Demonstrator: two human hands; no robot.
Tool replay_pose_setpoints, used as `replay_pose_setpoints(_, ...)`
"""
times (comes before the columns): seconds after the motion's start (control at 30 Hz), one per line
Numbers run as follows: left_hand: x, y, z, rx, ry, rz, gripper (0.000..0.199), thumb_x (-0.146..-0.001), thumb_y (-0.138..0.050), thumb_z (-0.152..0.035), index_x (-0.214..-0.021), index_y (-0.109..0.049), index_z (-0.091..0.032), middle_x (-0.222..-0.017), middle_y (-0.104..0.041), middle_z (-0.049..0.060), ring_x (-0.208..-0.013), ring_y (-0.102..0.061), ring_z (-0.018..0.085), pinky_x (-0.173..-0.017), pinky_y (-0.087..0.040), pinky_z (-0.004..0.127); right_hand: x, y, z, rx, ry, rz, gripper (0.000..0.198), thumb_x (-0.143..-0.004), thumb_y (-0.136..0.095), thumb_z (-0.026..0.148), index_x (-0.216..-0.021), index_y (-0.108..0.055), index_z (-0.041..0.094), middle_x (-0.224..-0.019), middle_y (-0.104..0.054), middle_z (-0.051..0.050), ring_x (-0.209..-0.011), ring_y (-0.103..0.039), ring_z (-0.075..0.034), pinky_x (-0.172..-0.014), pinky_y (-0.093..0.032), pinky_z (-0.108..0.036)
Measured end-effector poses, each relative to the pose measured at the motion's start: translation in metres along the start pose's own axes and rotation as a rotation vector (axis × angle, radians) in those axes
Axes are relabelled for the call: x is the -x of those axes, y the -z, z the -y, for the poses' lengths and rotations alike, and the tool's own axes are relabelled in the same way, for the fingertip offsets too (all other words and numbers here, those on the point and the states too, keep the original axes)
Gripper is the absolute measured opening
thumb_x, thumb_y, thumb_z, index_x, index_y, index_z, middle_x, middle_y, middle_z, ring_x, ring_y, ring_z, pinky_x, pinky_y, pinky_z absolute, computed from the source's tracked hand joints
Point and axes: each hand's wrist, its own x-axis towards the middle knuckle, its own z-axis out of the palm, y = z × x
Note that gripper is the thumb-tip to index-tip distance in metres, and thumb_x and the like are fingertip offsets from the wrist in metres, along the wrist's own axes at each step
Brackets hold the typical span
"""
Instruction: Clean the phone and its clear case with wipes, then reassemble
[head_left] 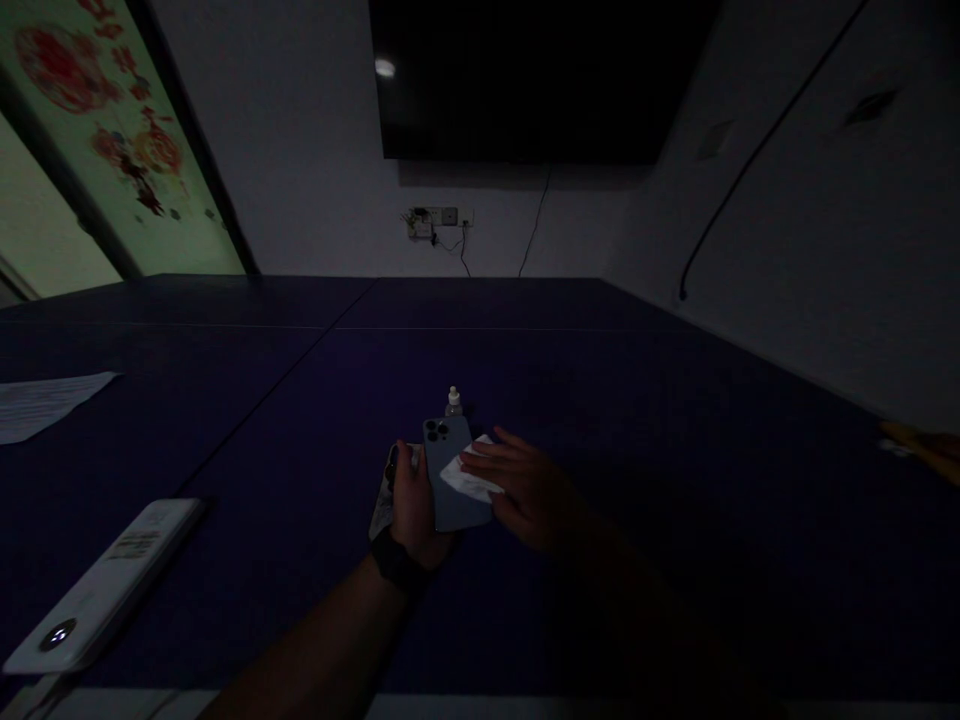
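My left hand (pixel 415 505), with a dark watch on its wrist, is closed round the left edge of a blue-grey smartphone (pixel 448 510). The phone's back faces up, its cameras at the upper left. Against that back my right hand (pixel 525 485) presses a white wipe (pixel 466 480), fingers laid over the cloth. Partly hidden behind my left hand is a phone case (pixel 382 505) with a dark camera cutout. Just beyond the phone stands a small clear dropper bottle (pixel 454 400) with a white top.
A white power bank (pixel 112 585) lies at the left front of the dark blue table (pixel 600 400). Printed paper (pixel 45 400) rests at the far left, and a yellowish object (pixel 922 445) at the right edge. A screen (pixel 525 80) hangs on the wall above sockets (pixel 442 218).
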Motion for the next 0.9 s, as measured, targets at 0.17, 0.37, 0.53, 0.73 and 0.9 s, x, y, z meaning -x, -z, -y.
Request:
replay_pose_setpoints(0.17,-0.002,-0.001,0.001,-0.022,-0.005,-0.057,0.057,-0.098,-0.047,-0.062,-0.133,-0.065,-0.021,-0.118,-0.075,0.013,-0.114,-0.069,0.031,-0.104,-0.049,0.045,0.0,-0.002,-0.001,0.005,-0.034,-0.006,0.062,-0.086,-0.047,0.009,-0.148,-0.053,0.011,-0.153,-0.055,-0.015,-0.147,-0.046,-0.028,-0.122,-0.038,-0.058)
replay_pose_setpoints(0.37,0.006,-0.014,-0.001,-0.055,0.016,-0.067,0.062,-0.098,-0.044,-0.066,-0.138,-0.06,-0.022,-0.118,-0.075,0.014,-0.103,-0.073,0.031,-0.098,-0.053,0.047,0.003,-0.002,-0.007,0.021,-0.064,-0.115,0.049,-0.086,-0.047,0.011,-0.131,-0.067,0.017,-0.133,-0.072,-0.011,-0.126,-0.067,-0.026,-0.119,-0.04,-0.061)
replay_pose_setpoints(0.53,0.011,-0.017,-0.004,-0.128,0.008,-0.044,0.07,-0.094,-0.045,-0.072,-0.142,-0.057,-0.022,-0.112,-0.075,0.017,-0.089,-0.074,0.031,-0.084,-0.056,0.052,0.006,0.0,-0.019,0.21,-0.344,-0.427,0.053,-0.093,-0.04,0.015,-0.143,-0.058,0.014,-0.141,-0.066,-0.017,-0.13,-0.063,-0.031,-0.116,-0.042,-0.064)
replay_pose_setpoints(0.73,0.004,-0.021,-0.004,-0.042,-0.018,-0.119,0.06,-0.101,-0.038,-0.063,-0.136,-0.061,-0.019,-0.115,-0.075,0.014,-0.097,-0.073,0.027,-0.097,-0.053,0.046,0.001,-0.006,0.003,0.173,-0.077,-0.107,0.069,-0.084,-0.05,0.008,-0.153,-0.048,0.015,-0.152,-0.057,-0.016,-0.141,-0.053,-0.031,-0.116,-0.046,-0.057)
replay_pose_setpoints(0.9,0.001,-0.025,-0.008,0.024,-0.147,-0.185,0.052,-0.103,-0.037,-0.056,-0.117,-0.069,-0.017,-0.107,-0.076,0.011,-0.097,-0.072,0.025,-0.1,-0.05,0.041,0.002,-0.005,0.016,0.014,0.022,0.052,0.067,-0.086,-0.052,0.01,-0.153,-0.046,0.015,-0.155,-0.054,-0.015,-0.147,-0.047,-0.027,-0.121,-0.04,-0.054)
